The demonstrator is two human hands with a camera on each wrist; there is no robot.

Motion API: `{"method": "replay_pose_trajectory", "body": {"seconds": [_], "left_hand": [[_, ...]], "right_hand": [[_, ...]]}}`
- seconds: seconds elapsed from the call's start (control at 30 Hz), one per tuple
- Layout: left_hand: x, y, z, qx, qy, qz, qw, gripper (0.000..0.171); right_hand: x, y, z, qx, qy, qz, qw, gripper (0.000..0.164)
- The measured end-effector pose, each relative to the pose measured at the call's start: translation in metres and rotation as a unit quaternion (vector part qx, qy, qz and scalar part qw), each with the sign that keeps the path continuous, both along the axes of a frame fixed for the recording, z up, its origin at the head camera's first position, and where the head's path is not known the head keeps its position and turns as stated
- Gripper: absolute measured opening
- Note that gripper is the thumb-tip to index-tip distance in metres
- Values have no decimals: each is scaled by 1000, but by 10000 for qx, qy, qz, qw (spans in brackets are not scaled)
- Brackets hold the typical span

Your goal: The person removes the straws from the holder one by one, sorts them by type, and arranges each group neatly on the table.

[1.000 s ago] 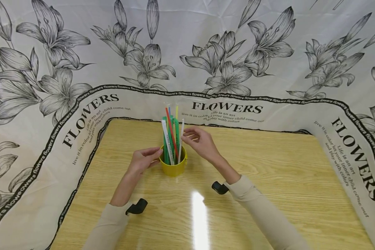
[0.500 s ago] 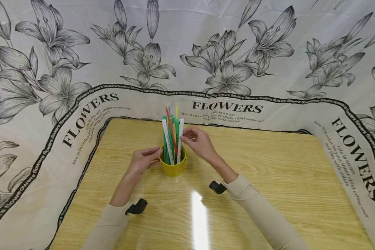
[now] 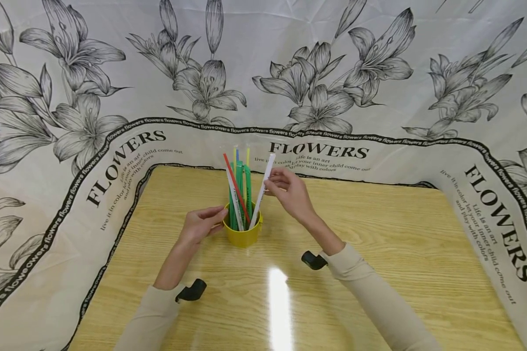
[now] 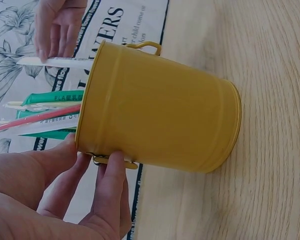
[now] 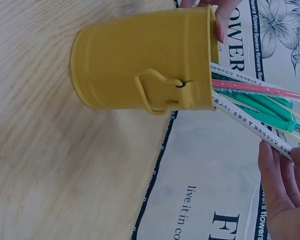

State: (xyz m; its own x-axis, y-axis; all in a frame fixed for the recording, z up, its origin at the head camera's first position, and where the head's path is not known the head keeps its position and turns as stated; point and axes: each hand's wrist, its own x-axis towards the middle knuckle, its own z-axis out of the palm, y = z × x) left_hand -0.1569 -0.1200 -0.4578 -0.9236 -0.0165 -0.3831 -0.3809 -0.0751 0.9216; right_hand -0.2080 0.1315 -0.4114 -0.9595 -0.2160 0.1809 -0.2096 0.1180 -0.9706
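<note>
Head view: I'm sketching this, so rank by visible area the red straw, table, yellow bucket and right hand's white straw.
1. Table
2. Yellow bucket
3. Red straw and held white straw: too alike to rank

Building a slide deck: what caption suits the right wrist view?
The right hand pinches a white, lettered straw in a yellow bucket, left hand at the rim.

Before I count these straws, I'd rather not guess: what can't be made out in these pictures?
- Lower ends of the straws: hidden by the bucket in all views.
- Exact count: front straws overlap others, head view.
- Print on the white straw by the right hand: too small, head view.
- Tip of the red straw: cut off by right edge, right wrist view.
</note>
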Motion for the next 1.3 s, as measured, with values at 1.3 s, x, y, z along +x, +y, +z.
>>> {"method": "replay_pose_trajectory", "body": {"seconds": [1.3], "left_hand": [[0, 1, 1, -113, -174, 33, 9998, 37]], "right_hand": [[-6, 75, -3, -1052, -1101, -1035, 9829, 43]]}}
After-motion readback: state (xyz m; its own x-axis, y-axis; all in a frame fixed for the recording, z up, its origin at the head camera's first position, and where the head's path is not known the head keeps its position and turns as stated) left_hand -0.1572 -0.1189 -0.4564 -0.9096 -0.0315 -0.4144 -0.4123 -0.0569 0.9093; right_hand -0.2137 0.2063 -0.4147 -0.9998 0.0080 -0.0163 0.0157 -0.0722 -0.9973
